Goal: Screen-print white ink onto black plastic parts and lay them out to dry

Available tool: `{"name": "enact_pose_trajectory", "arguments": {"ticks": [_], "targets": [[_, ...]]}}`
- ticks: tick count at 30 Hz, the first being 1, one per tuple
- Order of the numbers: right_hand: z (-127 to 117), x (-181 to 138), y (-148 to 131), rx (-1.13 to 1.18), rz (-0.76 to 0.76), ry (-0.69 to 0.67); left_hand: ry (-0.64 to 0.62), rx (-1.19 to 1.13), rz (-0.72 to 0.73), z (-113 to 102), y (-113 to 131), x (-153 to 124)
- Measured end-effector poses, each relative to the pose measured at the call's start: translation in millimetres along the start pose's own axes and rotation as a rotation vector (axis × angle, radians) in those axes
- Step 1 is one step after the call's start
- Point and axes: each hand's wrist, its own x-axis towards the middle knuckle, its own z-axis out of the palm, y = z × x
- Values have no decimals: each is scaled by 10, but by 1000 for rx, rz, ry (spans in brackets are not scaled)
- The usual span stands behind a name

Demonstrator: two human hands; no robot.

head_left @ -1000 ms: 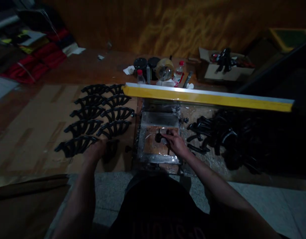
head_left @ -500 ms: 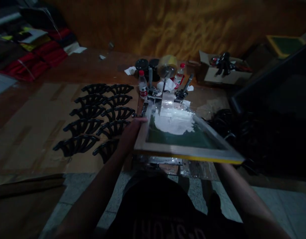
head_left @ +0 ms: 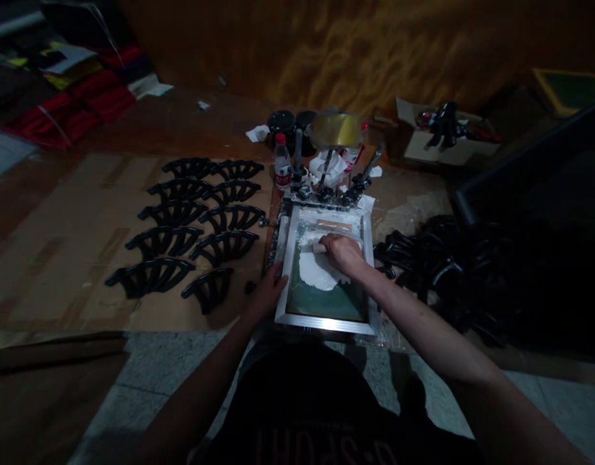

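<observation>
at the left, black curved parts [head_left: 152, 267] lie in two columns on brown cardboard [head_left: 93, 219]. the left hand [head_left: 267, 290] is at the left edge of a metal frame [head_left: 326, 323]; whether its fingers grip there, i cannot tell. the frame lies in the middle, white paste [head_left: 316, 272] spread over its green mesh [head_left: 326, 303]. the right hand [head_left: 343, 253] closes around a pale tool [head_left: 318, 248] at the paste. farther right is a heap of black pieces [head_left: 445, 271].
</observation>
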Motion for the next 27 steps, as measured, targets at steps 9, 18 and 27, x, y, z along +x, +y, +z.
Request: {"name": "enact_pose_trajectory", "arguments": {"ticks": [9, 18, 27], "targets": [[60, -383, 96, 64, -350, -24, -6, -54, -21, -15, 90, -47], [193, -498, -11, 125, -285, 32, 6, -72, -26, -60, 164, -101], [-603, 96, 862, 285, 237, 544, 95, -126, 158, -473, 881, -256]]}}
